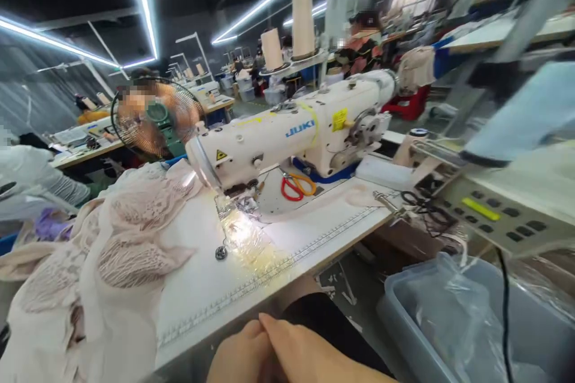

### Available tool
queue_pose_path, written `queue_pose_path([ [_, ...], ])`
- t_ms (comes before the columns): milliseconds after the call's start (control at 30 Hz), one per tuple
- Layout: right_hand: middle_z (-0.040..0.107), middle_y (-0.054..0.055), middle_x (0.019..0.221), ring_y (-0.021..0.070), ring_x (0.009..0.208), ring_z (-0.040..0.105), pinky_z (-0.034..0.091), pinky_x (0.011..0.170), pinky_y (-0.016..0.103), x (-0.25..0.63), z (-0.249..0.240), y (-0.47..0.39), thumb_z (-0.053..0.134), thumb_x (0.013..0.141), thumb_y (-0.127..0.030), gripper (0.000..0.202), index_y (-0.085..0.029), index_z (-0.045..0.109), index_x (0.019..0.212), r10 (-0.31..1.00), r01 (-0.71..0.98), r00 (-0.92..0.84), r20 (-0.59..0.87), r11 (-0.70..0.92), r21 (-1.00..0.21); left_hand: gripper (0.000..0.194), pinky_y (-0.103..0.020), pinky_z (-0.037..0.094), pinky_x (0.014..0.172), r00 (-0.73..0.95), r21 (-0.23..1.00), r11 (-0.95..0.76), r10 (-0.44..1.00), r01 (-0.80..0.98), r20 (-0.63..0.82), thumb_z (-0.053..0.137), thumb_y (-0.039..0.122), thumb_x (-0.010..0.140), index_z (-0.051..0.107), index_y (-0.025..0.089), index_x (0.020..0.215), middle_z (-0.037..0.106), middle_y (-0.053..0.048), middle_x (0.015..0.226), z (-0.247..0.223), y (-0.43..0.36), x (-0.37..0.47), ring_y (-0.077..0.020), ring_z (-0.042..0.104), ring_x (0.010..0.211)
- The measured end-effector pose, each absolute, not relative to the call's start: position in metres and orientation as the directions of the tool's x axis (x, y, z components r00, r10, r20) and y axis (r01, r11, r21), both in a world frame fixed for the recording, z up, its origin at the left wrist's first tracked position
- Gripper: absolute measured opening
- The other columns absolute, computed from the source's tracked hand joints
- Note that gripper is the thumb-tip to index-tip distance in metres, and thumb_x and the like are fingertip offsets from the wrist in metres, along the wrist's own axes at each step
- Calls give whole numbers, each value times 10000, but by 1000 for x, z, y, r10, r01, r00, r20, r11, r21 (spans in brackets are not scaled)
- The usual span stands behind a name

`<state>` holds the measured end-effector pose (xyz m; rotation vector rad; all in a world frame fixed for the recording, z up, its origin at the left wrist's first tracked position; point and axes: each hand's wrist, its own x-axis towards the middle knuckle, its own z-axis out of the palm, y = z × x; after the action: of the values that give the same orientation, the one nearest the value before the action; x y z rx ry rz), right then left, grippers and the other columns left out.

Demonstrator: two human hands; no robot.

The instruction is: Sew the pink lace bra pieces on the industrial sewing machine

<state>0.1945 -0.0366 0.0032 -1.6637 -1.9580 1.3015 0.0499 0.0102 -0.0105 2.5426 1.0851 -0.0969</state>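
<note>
Here we see both hands low at the front edge of the white sewing surface (202, 287), the left hand (242, 356) pressed against the right hand (305, 353), together and holding nothing we can make out. Nearest them, on the left of the surface, lies the pale pink ruffled fabric (112, 251). Behind it stands the white Juki sewing machine (291, 131), with red-and-orange-handled scissors (297, 185) beside its base.

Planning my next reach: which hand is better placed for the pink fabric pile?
Left, probably. The left hand sits nearer the pink fabric pile on the table's left side; the right hand is farther off.
</note>
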Motion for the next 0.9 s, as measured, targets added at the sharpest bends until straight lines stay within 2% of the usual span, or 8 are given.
queue_pose_path([
  [100, 560, 272, 1220, 406, 1084, 547, 417, 939, 480, 189, -17, -40, 774, 555, -256, 881, 6, 429, 1322, 863, 641, -335, -377, -85, -763, 234, -218, 469, 599, 644, 399, -522, 708, 754, -290, 470, 152, 805, 678, 245, 858, 662, -33, 819, -23, -3, 50, -156, 631, 705],
  [167, 608, 215, 1142, 358, 1017, 573, 448, 883, 437, 192, -19, -42, 795, 538, -318, 749, -49, 548, 1192, 869, 595, -310, -386, -138, -791, 223, -234, 465, 651, 609, 497, -426, 735, 756, -297, 445, 147, 829, 656, 218, 839, 658, -38, 828, -20, -11, 48, -159, 627, 739],
  [267, 643, 89, 958, 250, 844, 590, 470, 740, 350, 199, -13, -44, 779, 573, -339, 456, -152, 621, 958, 886, 508, -294, -359, -173, -844, 163, -236, 462, 698, 556, 683, -232, 775, 693, -301, 468, 122, 813, 578, 208, 897, 665, -11, 839, -6, -17, 45, -148, 617, 769],
  [467, 581, -19, 696, 133, 650, 527, 392, 591, 236, 210, -9, -42, 612, 753, -205, 26, -200, 603, 729, 927, 419, -296, -232, -92, -903, 71, -221, 440, 611, 521, 849, -17, 796, 528, -308, 469, 135, 812, 457, 189, 857, 587, 9, 741, 7, -14, 40, -123, 577, 672],
  [633, 644, 0, 732, 139, 693, 575, 410, 641, 245, 216, -11, -40, 449, 863, -211, 221, -203, 621, 724, 958, 383, -283, -52, 63, -922, 114, -236, 495, 658, 578, 946, 63, 778, 319, -247, 464, 145, 818, 421, 187, 915, 583, -6, 794, -1, -10, 40, -120, 623, 701],
  [767, 627, 10, 683, 149, 630, 575, 421, 582, 254, 223, -21, -40, 458, 864, -267, 200, -193, 631, 796, 986, 440, -163, 29, 99, -893, 186, -268, 500, 672, 567, 825, -249, 817, 508, -103, 485, 169, 826, 488, 200, 1010, 629, -22, 850, 5, 16, 35, -143, 614, 725],
  [833, 633, 12, 689, 152, 623, 584, 430, 579, 258, 227, -26, -40, 455, 875, -283, 204, -199, 632, 818, 989, 463, -130, 69, 122, -878, 168, -299, 485, 700, 517, 575, -434, 855, 693, 22, 456, 187, 864, 540, 201, 1009, 644, -46, 922, 13, 41, 34, -175, 611, 792],
  [900, 631, 9, 678, 151, 608, 586, 435, 565, 260, 231, -31, -40, 447, 886, -299, 218, -204, 629, 811, 988, 490, -123, 96, 144, -859, 256, -329, 472, 731, 470, 294, -475, 878, 829, 94, 463, 172, 864, 538, 194, 1109, 605, -90, 1103, 19, 69, 35, -223, 593, 922],
])
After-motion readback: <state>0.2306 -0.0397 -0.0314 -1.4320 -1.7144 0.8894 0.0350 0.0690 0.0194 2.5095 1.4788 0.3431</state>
